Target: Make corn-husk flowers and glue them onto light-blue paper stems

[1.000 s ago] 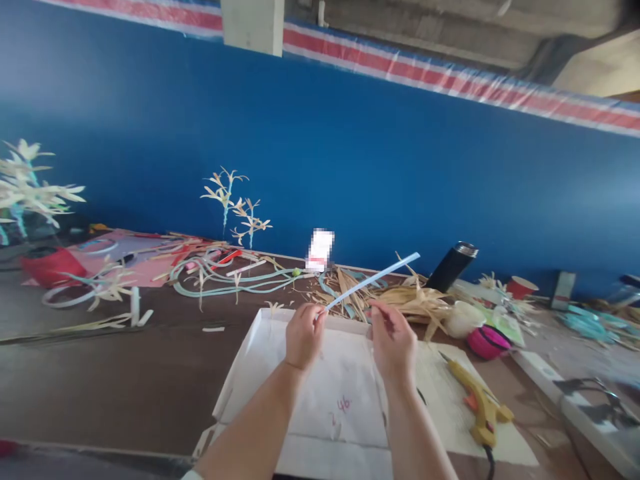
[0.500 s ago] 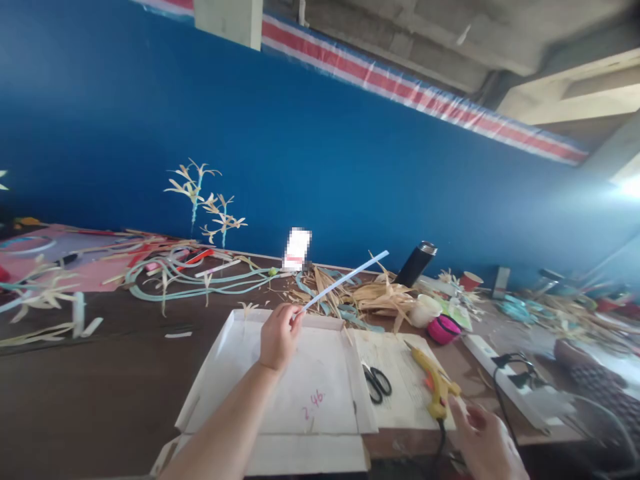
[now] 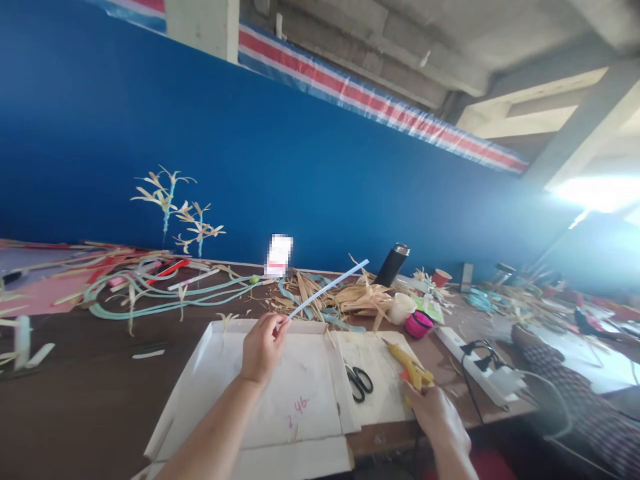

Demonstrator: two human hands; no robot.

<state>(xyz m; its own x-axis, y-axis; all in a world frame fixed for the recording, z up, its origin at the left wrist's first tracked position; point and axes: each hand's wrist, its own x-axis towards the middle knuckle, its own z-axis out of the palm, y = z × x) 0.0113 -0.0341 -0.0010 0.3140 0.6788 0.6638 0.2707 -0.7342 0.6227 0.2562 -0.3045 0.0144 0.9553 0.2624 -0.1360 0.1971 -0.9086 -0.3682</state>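
My left hand (image 3: 263, 347) pinches the lower end of a thin pale blue strip (image 3: 327, 288) above an open white cardboard box (image 3: 310, 393) marked in red. The strip slants up to the right. Lower right, my right hand (image 3: 436, 419) has its fingers closed round the handle of a yellow glue gun (image 3: 411, 367), whose nozzle points up and left over a paper sheet (image 3: 373, 347). Black-handled scissors (image 3: 361, 383) lie between the box and the glue gun.
Behind the box lie dried husks (image 3: 355, 298), with a black flask (image 3: 393, 265) and a pink round item (image 3: 419, 324) to their right. A white power strip (image 3: 470, 360) with cables sits at right, near another person's checkered sleeve (image 3: 575, 400). Pale blue tubes (image 3: 165, 308) are at left.
My right hand has closed round the glue gun's handle, where before its fingers were loose beside it. The view has shifted to the right. My left hand still holds the strip.
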